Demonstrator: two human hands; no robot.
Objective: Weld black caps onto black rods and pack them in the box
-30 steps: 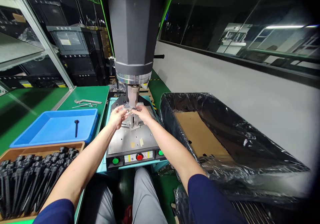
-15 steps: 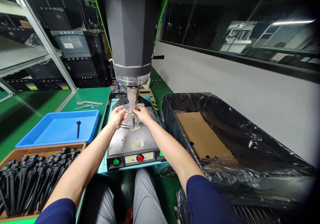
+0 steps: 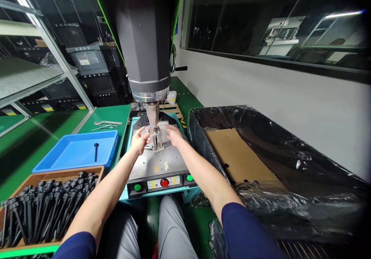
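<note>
My left hand (image 3: 141, 139) is at the left side of the small metal fixture (image 3: 155, 140) on the press's steel base plate (image 3: 158, 163). Its thumb and fingers are loosely apart, with the fingertips touching or almost touching the fixture. A small clear piece with a dark head (image 3: 155, 129) sits on top of the fixture, right under the press horn (image 3: 152, 114). My right hand (image 3: 175, 134) hovers just right of the fixture with its fingers stretched out and nothing in them.
The big grey press head (image 3: 145, 39) hangs above. Two green buttons (image 3: 137, 187) and a red one (image 3: 164, 182) line the machine's front. A blue tray (image 3: 58, 159) holds one black screw (image 3: 96, 151); a brown tray (image 3: 37, 178) holds several. A black-lined cardboard box (image 3: 232, 154) stands to the right.
Both hands were pinching the clear piece at the fixture. Now it rests on the fixture, my right hand has let go and drawn right, and my left hand has loosened. The view shifted slightly.
</note>
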